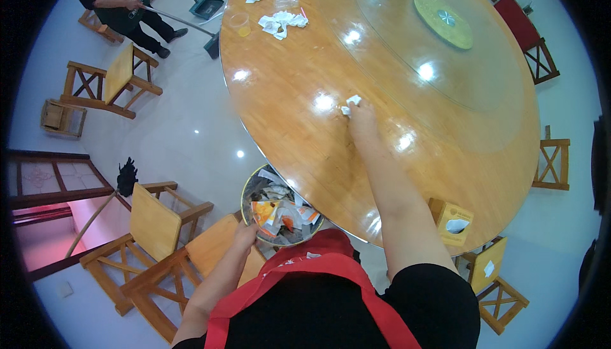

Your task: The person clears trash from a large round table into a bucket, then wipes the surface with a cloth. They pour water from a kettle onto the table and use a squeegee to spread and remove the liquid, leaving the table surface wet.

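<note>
My right hand (363,119) reaches out over the round wooden table (305,148) with a crumpled white tissue (352,103) in its fingers. By its rim, my left hand (246,237) grips a round waste bin (244,202) at the table's near edge. Food wrappers (279,215), tissues and other litter fill much of the bin. Farther along the tabletop lie several crumpled napkins (281,23) beside a plastic cup (240,25) with some yellow liquid in it. A clear cup (286,2) rests on its side nearby.
A glass turntable (396,29) with a yellow-green centre covers the table's far part. A tissue box (451,222) stands at the near right edge. Wooden chairs (155,222) crowd my left. Another person (114,2) holds a broom (210,43) at the far left, near a dustpan (206,6).
</note>
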Motion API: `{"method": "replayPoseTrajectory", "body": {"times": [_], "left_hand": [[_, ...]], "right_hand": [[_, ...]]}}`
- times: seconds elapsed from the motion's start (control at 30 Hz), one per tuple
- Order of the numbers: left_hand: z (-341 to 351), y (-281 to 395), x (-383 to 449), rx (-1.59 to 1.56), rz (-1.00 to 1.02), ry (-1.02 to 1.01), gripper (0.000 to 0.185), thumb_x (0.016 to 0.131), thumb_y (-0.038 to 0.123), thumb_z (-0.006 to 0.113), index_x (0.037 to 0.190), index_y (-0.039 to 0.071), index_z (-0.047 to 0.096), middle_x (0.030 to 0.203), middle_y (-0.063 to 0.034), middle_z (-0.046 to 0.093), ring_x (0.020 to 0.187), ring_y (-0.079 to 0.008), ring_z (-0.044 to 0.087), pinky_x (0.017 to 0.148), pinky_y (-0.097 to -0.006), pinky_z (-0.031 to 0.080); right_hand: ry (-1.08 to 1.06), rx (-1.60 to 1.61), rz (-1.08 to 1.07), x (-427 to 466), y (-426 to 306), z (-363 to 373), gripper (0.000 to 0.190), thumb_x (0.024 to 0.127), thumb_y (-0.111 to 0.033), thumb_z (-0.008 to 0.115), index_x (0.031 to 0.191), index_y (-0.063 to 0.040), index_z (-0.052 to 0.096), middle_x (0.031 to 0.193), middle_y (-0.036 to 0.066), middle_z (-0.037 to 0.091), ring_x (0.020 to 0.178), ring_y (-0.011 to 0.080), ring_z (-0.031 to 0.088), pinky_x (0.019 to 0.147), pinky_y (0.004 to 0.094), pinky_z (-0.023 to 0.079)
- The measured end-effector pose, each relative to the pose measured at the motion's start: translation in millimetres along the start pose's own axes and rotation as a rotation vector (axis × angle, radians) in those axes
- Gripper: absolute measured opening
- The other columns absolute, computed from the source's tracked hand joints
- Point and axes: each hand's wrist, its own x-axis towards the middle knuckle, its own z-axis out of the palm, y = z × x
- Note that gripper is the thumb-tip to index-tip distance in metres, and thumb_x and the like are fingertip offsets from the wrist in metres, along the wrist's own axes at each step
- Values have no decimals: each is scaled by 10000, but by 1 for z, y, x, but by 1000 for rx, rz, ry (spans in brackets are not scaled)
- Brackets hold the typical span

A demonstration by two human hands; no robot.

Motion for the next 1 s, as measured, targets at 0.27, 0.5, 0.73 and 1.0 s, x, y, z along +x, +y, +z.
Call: {"method": "replayPoseTrajectory", "body": {"times": [0.27, 0.5, 0.73, 1.0], "left_hand": [[5, 9, -2, 137, 38, 24, 248, 724, 136, 528, 945, 35, 578, 759, -67, 588, 611, -172, 573, 487, -302, 456], [5, 10, -1, 68, 91, -9, 298, 742, 107, 518, 1033, 43, 537, 788, -82, 592, 608, -184, 595, 467, -322, 496], [2, 0, 17, 115, 135, -18, 281, 764, 118, 521, 1031, 34, 552, 779, -93, 600, 613, -187, 606, 450, -327, 496], [-6, 2, 19, 189, 98, -64, 272, 752, 104, 513, 1010, 30, 557, 805, -104, 601, 640, -196, 604, 489, -339, 512]], "right_hand": [[-107, 35, -278, -44, -23, 11, 248, 736, -56, 546, 983, -60, 559, 957, 110, 530, 906, 272, 501, 763, 362, 461], [-271, 80, -280, -100, -64, -16, 279, 706, -43, 553, 985, -31, 543, 956, 113, 532, 902, 274, 500, 763, 349, 458], [-178, 790, -133, -195, -121, 0, 294, 646, -78, 643, 938, -80, 613, 923, 146, 565, 891, 305, 531, 749, 362, 444], [76, 354, 250, -158, 28, 14, 264, 662, -71, 635, 917, -19, 590, 856, 156, 574, 805, 318, 548, 696, 392, 445]]}}
